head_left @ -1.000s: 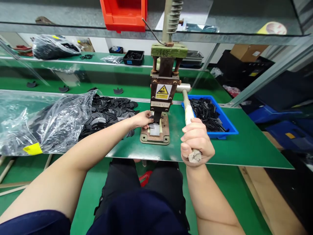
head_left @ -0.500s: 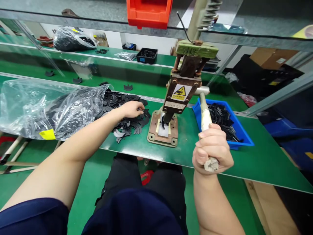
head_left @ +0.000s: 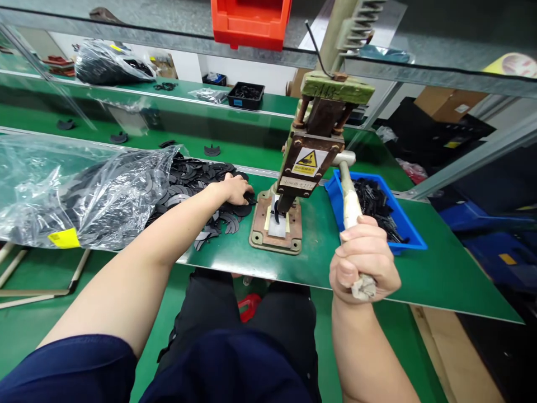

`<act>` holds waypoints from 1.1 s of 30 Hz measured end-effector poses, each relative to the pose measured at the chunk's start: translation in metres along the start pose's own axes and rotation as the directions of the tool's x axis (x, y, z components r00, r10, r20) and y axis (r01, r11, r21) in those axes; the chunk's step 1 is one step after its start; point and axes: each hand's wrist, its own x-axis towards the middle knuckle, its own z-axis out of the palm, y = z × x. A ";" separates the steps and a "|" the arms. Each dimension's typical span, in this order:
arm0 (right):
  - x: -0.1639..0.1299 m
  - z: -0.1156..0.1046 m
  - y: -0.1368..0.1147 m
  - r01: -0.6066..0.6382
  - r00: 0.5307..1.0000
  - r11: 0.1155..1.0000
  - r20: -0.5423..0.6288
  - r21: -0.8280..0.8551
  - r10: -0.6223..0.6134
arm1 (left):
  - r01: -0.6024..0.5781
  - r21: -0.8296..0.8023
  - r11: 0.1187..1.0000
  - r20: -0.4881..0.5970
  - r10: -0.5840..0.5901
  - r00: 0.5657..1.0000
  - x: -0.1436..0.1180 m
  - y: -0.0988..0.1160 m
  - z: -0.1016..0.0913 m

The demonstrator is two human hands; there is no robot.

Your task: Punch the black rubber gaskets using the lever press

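Observation:
My left hand (head_left: 237, 188) is at the right end of a heap of flat black crescent-shaped pieces (head_left: 184, 178). Its fingers are curled down around one dark curved piece (head_left: 250, 197), partly hidden by the hand. With fingers wrapped round it, my right hand (head_left: 364, 258) grips the taped lever handle (head_left: 351, 204) of a hand press (head_left: 312, 140). Below the press ram, a small black curved piece (head_left: 276, 212) stands on the light plate of the brown base (head_left: 276, 244). The ram hides part of that spot.
A clear plastic bag (head_left: 104, 207) of black pieces lies left of the heap. Right of the press stands a blue bin (head_left: 413, 242) holding narrow black parts. An orange bin (head_left: 251, 25) sits on the shelf overhead. Several single pieces (head_left: 212, 150) lie along the green strip behind.
My left hand has shifted a little at the heap, and its fingers have come down onto a piece. My right hand stays on the lever handle. The view has turned slightly right.

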 end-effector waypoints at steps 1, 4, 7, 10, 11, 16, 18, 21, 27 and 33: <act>0.000 0.000 0.000 0.004 1.000 1.000 -0.003 -0.002 -0.004 | -0.022 0.018 1.000 -0.012 0.022 1.000 0.000 0.000 0.000; -0.001 0.000 0.001 0.013 1.000 1.000 -0.006 -0.003 -0.013 | -0.115 0.067 0.991 -0.045 0.118 0.992 -0.004 0.001 0.002; -0.001 0.001 0.002 0.023 1.000 1.000 -0.005 -0.005 -0.023 | -0.203 0.103 0.974 -0.083 0.212 0.974 -0.010 -0.001 0.005; 0.000 0.002 0.003 0.030 1.000 1.000 -0.007 -0.002 -0.030 | -0.238 0.086 0.968 -0.132 0.247 0.960 -0.015 -0.004 0.009; 0.000 0.002 0.003 0.031 0.999 1.000 -0.012 0.000 -0.031 | -0.241 0.066 0.968 -0.154 0.249 0.956 -0.017 -0.005 0.011; 0.000 0.002 0.002 0.018 1.000 1.000 -0.012 -0.010 -0.018 | -0.168 -0.248 0.954 -0.363 0.069 0.929 -0.028 -0.003 0.014; 0.000 0.002 0.002 0.019 1.000 1.000 -0.004 -0.008 -0.019 | -0.110 -0.517 0.849 -0.381 -0.113 0.918 -0.032 0.005 0.014; 0.000 0.003 0.002 0.042 0.999 0.999 -0.009 0.014 -0.042 | -0.070 -0.856 0.512 -0.214 -0.227 0.950 -0.037 0.026 0.015; 0.000 0.003 0.002 0.042 0.999 0.999 -0.009 0.017 -0.042 | 0.038 -0.977 0.208 0.010 -0.135 0.991 -0.038 0.071 0.020; 0.001 0.004 0.001 0.045 0.999 0.999 -0.013 0.029 -0.045 | 0.016 -0.980 0.196 -0.010 -0.134 0.991 -0.040 0.079 0.020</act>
